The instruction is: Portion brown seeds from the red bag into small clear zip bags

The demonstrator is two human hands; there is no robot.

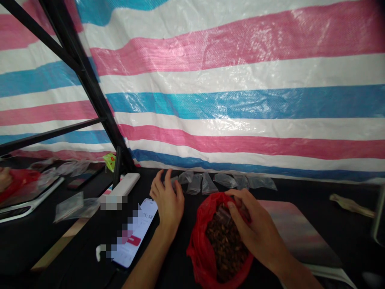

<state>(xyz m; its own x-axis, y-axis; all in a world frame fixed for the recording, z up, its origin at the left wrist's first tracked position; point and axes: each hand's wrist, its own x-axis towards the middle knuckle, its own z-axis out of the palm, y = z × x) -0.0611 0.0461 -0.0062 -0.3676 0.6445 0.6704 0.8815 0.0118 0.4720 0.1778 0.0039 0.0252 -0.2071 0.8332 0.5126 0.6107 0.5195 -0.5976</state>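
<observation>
A red plastic bag [201, 237] stands with its mouth open on the black table, full of small brown dried pieces [228, 253]. My right hand [258, 228] pinches the bag's right rim, thumb toward the inside. Near that thumb, on top of the brown pieces, lies what looks like a small clear packet [223, 216]. Over the table to the left of the bag, my left hand [168, 198] is held with its fingers apart and nothing visible in them. Small clear plastic bags [207, 184] lie in a row just beyond it, along the back edge.
A lit phone [141, 228] lies left of my left hand, with a white earbud [98, 253] and a white box [126, 186] nearby. To the right are a flat pinkish board [296, 228] and a crumpled strip [350, 205]. Striped sheeting [240, 100] hangs behind. Another person's hand [4, 179] shows far left.
</observation>
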